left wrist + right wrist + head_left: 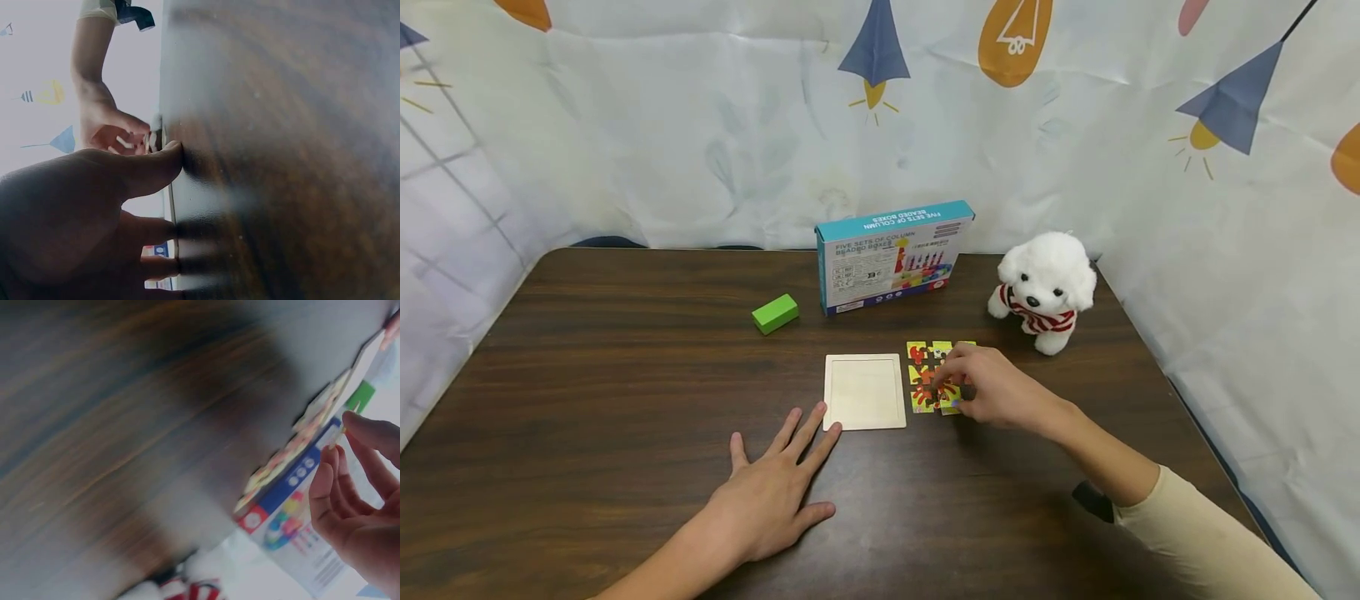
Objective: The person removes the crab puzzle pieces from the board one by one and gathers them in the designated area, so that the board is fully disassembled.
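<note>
A square pale wooden puzzle tray [865, 393] with a raised rim lies on the table, its recess bare. My left hand [772, 493] rests on the tabletop with fingers spread, two fingertips at the tray's near left corner. To the tray's right, yellow and red jigsaw pieces [919, 377] lie in loose rows, a few covered by my right hand [1000, 390]. That hand [362, 500] pinches a thin puzzle piece [337, 434] between thumb and fingers, seen edge-on in the right wrist view. The picture on the piece cannot be made out.
Behind the tray stands a blue and white toy box [891, 258], with a green block [776, 314] left of it. A white plush dog [1047, 283] in a striped scarf sits at the back right. A patterned curtain [760, 125] hangs behind the brown table [625, 358].
</note>
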`<state>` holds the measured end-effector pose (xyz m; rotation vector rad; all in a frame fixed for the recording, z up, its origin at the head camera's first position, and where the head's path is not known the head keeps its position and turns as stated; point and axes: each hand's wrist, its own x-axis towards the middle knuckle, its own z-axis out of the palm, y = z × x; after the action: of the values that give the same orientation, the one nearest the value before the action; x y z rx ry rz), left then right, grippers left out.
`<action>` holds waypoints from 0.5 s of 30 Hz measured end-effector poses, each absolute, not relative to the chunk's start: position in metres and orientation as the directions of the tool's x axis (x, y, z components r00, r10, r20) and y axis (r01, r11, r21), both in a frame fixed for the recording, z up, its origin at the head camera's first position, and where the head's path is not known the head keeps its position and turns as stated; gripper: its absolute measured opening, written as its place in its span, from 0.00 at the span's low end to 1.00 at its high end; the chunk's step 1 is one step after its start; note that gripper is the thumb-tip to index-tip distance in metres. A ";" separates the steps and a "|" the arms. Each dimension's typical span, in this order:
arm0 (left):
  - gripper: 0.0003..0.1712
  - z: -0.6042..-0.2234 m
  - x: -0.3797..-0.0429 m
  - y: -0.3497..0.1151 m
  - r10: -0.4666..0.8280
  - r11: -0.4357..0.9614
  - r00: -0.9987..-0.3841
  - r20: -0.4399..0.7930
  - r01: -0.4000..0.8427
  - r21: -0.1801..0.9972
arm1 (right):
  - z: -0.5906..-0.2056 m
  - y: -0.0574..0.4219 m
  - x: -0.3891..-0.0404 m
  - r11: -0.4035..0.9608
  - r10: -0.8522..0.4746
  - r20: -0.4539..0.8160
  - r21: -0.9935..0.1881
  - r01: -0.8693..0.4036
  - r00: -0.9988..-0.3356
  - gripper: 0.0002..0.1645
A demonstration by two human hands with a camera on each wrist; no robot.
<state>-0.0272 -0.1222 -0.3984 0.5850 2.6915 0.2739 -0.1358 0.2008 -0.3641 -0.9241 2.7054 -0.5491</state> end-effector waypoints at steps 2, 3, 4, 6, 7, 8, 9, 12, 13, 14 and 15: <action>0.52 -0.398 -0.027 -0.122 0.433 0.895 -0.846 -0.311 0.362 0.260 | -0.365 0.210 -0.135 0.741 -0.612 -0.086 -0.412 -0.531 -0.786 0.19; 0.52 -0.398 -0.027 -0.122 0.434 0.895 -0.846 -0.309 0.364 0.259 | -0.366 0.214 -0.136 0.744 -0.607 -0.080 -0.408 -0.530 -0.791 0.18; 0.52 -0.398 -0.028 -0.122 0.435 0.894 -0.847 -0.306 0.365 0.261 | -0.367 0.218 -0.135 0.749 -0.600 -0.080 -0.405 -0.524 -0.796 0.18; 0.52 -0.398 -0.028 -0.123 0.438 0.892 -0.846 -0.303 0.367 0.264 | -0.368 0.225 -0.135 0.759 -0.587 -0.079 -0.400 -0.514 -0.806 0.18; 0.52 -0.398 -0.028 -0.123 0.439 0.891 -0.846 -0.302 0.368 0.266 | -0.368 0.227 -0.135 0.762 -0.584 -0.080 -0.398 -0.511 -0.808 0.18; 0.52 -0.399 -0.028 -0.123 0.440 0.890 -0.846 -0.301 0.368 0.268 | -0.369 0.230 -0.135 0.763 -0.582 -0.081 -0.396 -0.510 -0.809 0.18; 0.52 -0.399 -0.028 -0.123 0.441 0.890 -0.846 -0.301 0.369 0.269 | -0.369 0.231 -0.135 0.766 -0.580 -0.082 -0.394 -0.508 -0.810 0.18; 0.52 -0.399 -0.028 -0.123 0.441 0.890 -0.846 -0.299 0.369 0.269 | -0.370 0.236 -0.134 0.767 -0.577 -0.083 -0.398 -0.504 -0.813 0.19; 0.52 -0.399 -0.029 -0.123 0.441 0.890 -0.846 -0.298 0.370 0.268 | -0.371 0.237 -0.134 0.765 -0.578 -0.082 -0.401 -0.504 -0.812 0.19; 0.52 -0.399 -0.029 -0.123 0.442 0.890 -0.846 -0.298 0.370 0.268 | -0.371 0.238 -0.134 0.764 -0.578 -0.082 -0.404 -0.503 -0.812 0.19; 0.52 -0.399 -0.029 -0.123 0.442 0.889 -0.847 -0.297 0.371 0.268 | -0.371 0.239 -0.134 0.764 -0.576 -0.082 -0.408 -0.500 -0.813 0.20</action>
<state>-0.0286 -0.1234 -0.3992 0.6015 2.7039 0.2843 -0.1338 0.2393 -0.3714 -0.8511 2.7569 -0.5521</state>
